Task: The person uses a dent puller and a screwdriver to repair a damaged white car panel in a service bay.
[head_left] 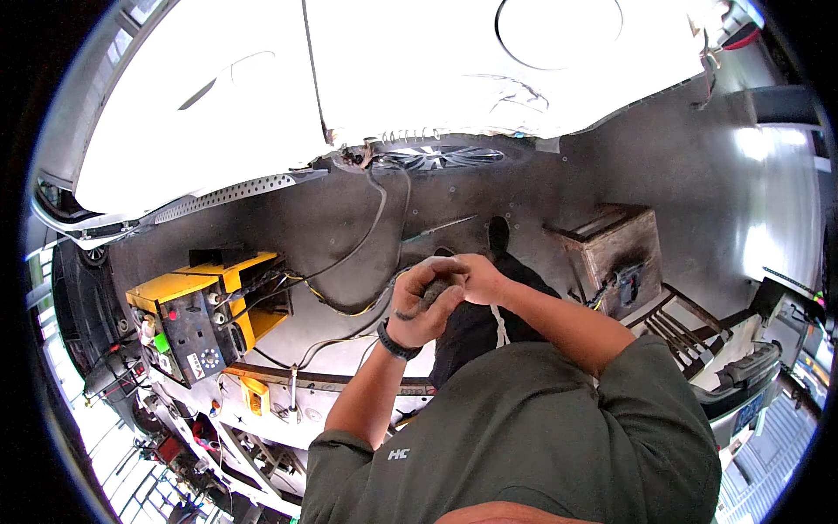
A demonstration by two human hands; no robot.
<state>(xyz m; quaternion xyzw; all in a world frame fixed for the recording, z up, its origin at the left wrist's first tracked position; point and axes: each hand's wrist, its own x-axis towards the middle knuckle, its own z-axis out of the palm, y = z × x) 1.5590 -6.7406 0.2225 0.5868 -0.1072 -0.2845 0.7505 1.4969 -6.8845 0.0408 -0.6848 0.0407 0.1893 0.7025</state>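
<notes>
My left hand [417,316], with a black band at its wrist, is curled in front of my body. In its palm is a small dark grey-brown patch [434,292], maybe a wad of something or just grime; its kind cannot be made out. My right hand [480,278] meets it from the right, its fingers closed against the left fingertips. Whatever the right fingers hold is hidden. Beyond both hands stands a white car body [393,70], with a row of small wire rings [410,135] along its lower edge and a dark dented mark to the right.
A yellow and black machine [196,327] stands at the left. Dark cables [408,205] run across the floor up to the car. A thin rod [441,228] lies on the floor near my foot. At the right are a worn wooden box [611,262] and a slatted wooden stool [681,327].
</notes>
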